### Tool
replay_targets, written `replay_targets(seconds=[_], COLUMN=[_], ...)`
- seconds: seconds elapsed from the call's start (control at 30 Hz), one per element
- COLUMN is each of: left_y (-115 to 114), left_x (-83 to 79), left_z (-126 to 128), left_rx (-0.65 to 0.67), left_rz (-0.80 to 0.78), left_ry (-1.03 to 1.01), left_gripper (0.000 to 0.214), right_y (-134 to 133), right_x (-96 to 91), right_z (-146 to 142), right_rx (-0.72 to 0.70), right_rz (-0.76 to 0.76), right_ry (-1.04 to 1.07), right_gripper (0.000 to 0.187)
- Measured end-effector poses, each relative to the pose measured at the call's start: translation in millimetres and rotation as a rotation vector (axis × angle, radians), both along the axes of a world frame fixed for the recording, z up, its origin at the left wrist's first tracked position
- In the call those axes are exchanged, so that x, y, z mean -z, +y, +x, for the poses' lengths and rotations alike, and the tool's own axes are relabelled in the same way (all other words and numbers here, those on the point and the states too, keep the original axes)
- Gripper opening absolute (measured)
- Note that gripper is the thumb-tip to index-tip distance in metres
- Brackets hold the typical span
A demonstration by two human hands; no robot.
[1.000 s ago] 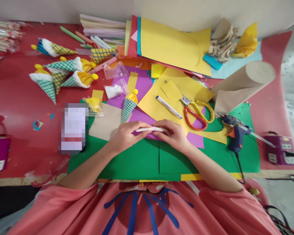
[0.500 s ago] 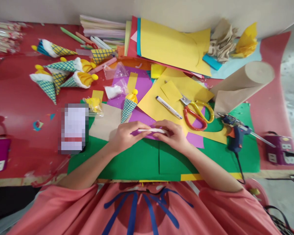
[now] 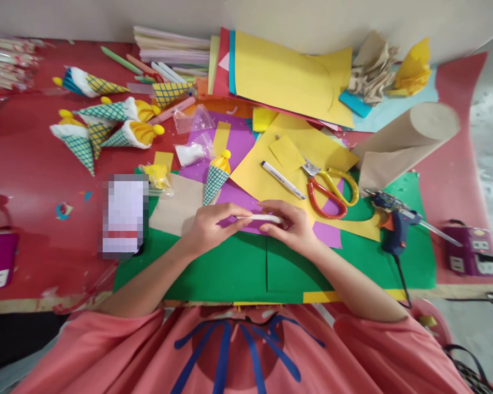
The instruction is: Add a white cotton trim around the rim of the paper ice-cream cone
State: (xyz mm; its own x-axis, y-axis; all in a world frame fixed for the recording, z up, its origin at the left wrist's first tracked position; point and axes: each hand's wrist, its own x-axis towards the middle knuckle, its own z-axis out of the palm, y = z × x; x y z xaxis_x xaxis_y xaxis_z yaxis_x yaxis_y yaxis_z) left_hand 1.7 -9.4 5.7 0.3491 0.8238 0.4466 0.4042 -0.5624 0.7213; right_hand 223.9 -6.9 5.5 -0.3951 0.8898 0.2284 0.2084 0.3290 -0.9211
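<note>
A thin white strip (image 3: 265, 218) of soft-looking material stretches between my two hands, above purple paper. My left hand (image 3: 213, 225) pinches its left part between thumb and fingertips. My right hand (image 3: 293, 224) curls around the other end, which is partly hidden in the fingers; thumb and forefinger stand a little apart there. Just beyond my left hand lies a small blue-checked paper cone (image 3: 216, 183) with a yellow top and pompom. A white marker (image 3: 283, 179) rests on yellow sheets past my right hand, beside scissors (image 3: 326, 191) with red and yellow handles.
A hot glue gun (image 3: 395, 227) lies at the right near a big brown paper roll (image 3: 398, 137). Several finished cones (image 3: 76, 142) are at the far left, above a blurred-out phone (image 3: 123, 216). Stacked coloured sheets (image 3: 291, 71) lean at the back; green sheets (image 3: 213, 268) cover the front.
The fingertips of my right hand have opened slightly around the strip and slid right. More of the strip's middle shows between the hands. The things on the table are unchanged.
</note>
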Motion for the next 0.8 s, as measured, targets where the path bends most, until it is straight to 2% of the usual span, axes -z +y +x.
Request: replay_targets(seconds=[0.13,0.2,0.37,0.5,0.67,0.8], left_y=[-1.6,-1.5,0.3,-0.3,-3.2,-3.6], left_x=[0.6,0.3,-1.2,-0.8,-2.2,-3.4], left_z=[-0.1,-0.2,-0.2,-0.7,1.3,4.7], left_rx=[0.010,0.001,0.025,0.046,0.045,0.030], left_rz=[-0.076,-0.127,-0.048,0.017,-0.073,0.008], left_ry=[-0.006,-0.020,-0.035,-0.035,-0.015,0.035], left_gripper=[0.042,0.049,0.018,0.018,0.037,0.016], right_y=[0.2,-0.2,-1.8,-2.8,-4.6,-6.2], right_x=[-1.6,-2.6,-4.4,-4.0,-4.3,-2.3], right_z=[-0.7,-0.7,-1.0,-0.4,0.8,0.1], right_rx=[-0.029,-0.026,-0.009,-0.014,-0.008,-0.043], right_rz=[-0.002,0.022,0.116,0.161,0.200,0.169], right_ry=[0.001,-0.002,-0.032,-0.014,-0.010,-0.028], right_gripper=[0.020,0.016,0.015,0.015,0.011,0.014])
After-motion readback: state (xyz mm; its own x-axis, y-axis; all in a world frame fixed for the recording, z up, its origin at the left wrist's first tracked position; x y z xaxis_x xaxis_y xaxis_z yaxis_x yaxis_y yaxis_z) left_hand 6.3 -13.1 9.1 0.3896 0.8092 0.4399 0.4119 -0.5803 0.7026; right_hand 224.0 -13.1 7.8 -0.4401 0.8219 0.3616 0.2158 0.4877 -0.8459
